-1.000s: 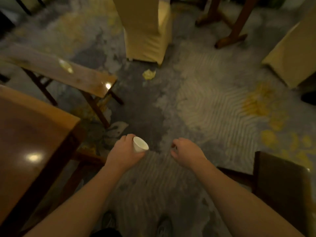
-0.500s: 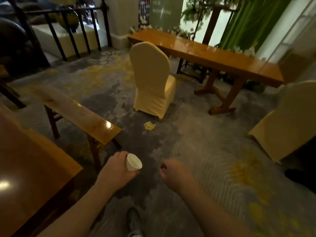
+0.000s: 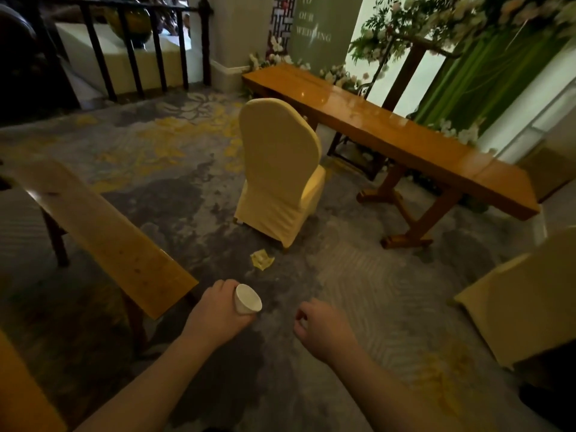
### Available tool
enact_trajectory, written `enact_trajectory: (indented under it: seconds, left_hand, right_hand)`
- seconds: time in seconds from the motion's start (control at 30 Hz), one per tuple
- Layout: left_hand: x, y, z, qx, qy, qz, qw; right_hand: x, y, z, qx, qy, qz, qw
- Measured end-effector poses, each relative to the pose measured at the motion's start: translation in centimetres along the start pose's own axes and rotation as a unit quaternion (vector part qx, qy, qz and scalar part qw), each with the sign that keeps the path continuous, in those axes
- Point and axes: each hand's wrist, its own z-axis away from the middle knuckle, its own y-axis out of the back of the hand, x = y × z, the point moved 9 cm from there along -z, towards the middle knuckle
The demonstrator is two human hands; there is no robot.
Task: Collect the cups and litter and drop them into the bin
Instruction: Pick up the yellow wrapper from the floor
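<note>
My left hand (image 3: 218, 313) is wrapped around a small white paper cup (image 3: 247, 302), whose open mouth tilts up and to the right. My right hand (image 3: 321, 328) hovers beside it with the fingers curled in and nothing visible inside. A crumpled yellow piece of litter (image 3: 261, 259) lies on the carpet ahead of both hands, just in front of the covered chair. No bin shows in this view.
A cream-covered chair (image 3: 277, 169) stands ahead. A long wooden table (image 3: 405, 141) runs behind it to the right. A wooden bench (image 3: 103, 232) lies at my left, another covered chair (image 3: 523, 300) at the right edge. Black railing (image 3: 131, 48) closes the back left.
The view has lifted from the floor to the room ahead, and the litter and chair now sit closer. Both hands keep their pose, the left still holding the cup.
</note>
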Motion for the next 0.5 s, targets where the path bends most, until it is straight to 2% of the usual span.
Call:
enact_trajectory:
  seconds: [0.3,0.5]
  left_hand:
    - [-0.8,-2.0,-11.1,-0.003,0.093,-0.049,0.995]
    - [-1.8,-4.6,-19.8,0.010,0.172,-0.063,0.983]
  right_hand:
    - [4.6,0.2,-14.0,-0.043,0.023,-0.014,0.999]
    - [8.9,-1.5,-26.2,-0.092,0.076,-0.004,0.993]
